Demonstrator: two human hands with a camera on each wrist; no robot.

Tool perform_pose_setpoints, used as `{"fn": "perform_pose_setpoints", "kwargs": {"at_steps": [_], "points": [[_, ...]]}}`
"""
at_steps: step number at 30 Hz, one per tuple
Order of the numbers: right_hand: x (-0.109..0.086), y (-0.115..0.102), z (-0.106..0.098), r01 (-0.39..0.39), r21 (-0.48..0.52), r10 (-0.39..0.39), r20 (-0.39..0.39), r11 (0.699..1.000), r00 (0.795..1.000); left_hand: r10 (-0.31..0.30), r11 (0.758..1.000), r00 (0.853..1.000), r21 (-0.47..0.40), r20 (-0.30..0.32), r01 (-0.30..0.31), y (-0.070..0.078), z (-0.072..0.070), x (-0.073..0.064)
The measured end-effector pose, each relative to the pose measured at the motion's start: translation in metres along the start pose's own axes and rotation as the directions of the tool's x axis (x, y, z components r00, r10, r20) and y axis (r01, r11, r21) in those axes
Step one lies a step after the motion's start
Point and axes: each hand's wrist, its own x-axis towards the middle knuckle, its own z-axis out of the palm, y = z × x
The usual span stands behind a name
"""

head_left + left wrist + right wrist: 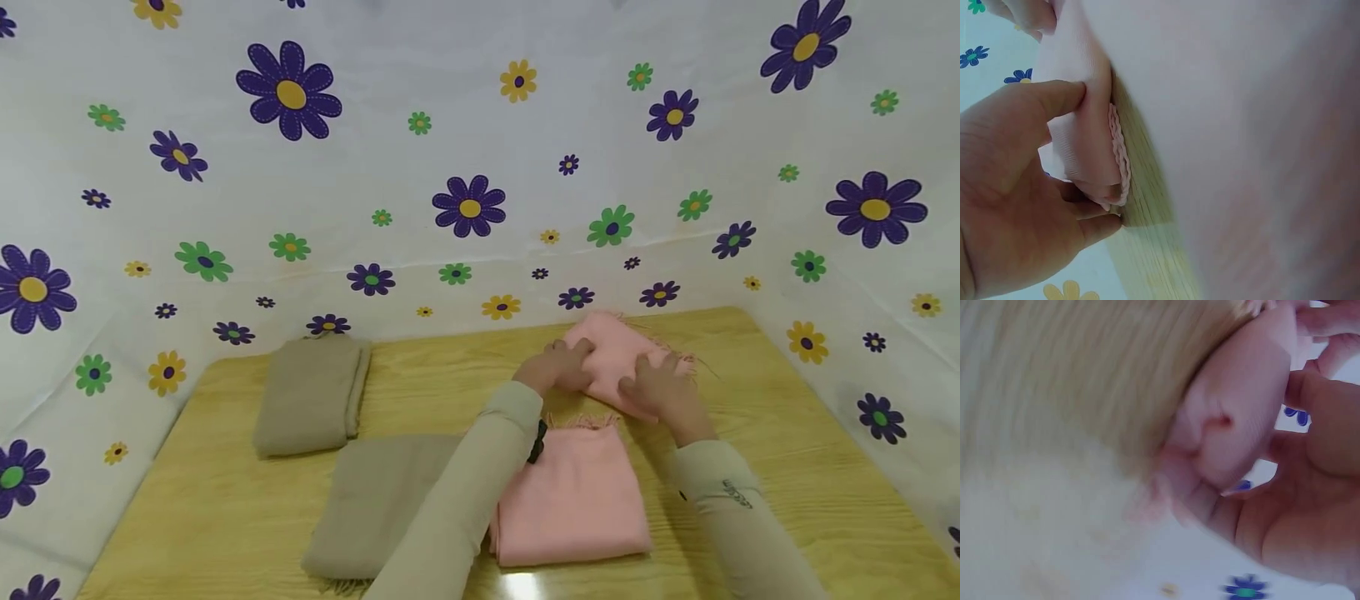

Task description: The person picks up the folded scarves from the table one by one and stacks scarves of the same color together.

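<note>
A folded pink fringed scarf [611, 358] lies askew at the back right of the table, with both hands on it. My left hand [558, 367] grips its left side; in the left wrist view the thumb presses on top of the folded layers [1079, 140] and the other fingers reach around the fringed end. My right hand [663, 387] holds the right side, its fingers wrapped around the scarf's edge [1235, 419] in the right wrist view. A second folded pink scarf [573, 496] lies flat just in front, fringe pointing to the back.
Left of the front pink scarf lies a folded beige-brown scarf [382, 500], partly covered by my left sleeve [465, 500]. Another folded beige-brown scarf [307, 396] sits at the back left. A flower-printed white cloth [375, 167] surrounds the wooden table [435, 375] at the back and sides.
</note>
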Motion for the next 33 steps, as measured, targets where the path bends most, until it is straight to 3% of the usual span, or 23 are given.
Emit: {"fn": "perform_pose_setpoints", "kwargs": {"at_steps": [6,12,15,21,26,33], "points": [[0.004,0.005,0.008,0.069,0.184,-0.075,0.030,0.981,0.997,-0.014,1.000,1.000,0.020,0.009,0.014,-0.003,-0.002,-0.003],[0.004,0.007,0.011,0.094,0.171,-0.104,0.051,0.981,0.993,-0.082,0.995,0.997,0.056,0.014,0.081,0.002,0.002,-0.010],[0.003,0.009,0.009,0.082,0.160,-0.097,0.090,0.984,0.991,-0.077,0.995,0.997,0.071,0.012,0.076,0.005,0.006,-0.014],[0.006,0.007,0.001,0.090,0.153,-0.106,0.100,0.984,0.989,-0.074,0.985,0.995,0.152,-0.063,0.083,0.012,0.006,-0.022],[0.008,0.010,0.003,0.107,0.147,-0.124,0.111,0.983,0.986,-0.071,0.980,0.996,0.179,-0.062,0.081,0.014,0.003,-0.031],[0.012,0.015,0.003,0.132,0.158,-0.154,0.137,0.979,0.978,-0.090,0.971,0.992,0.213,-0.085,0.107,0.021,0.010,-0.039]]}}
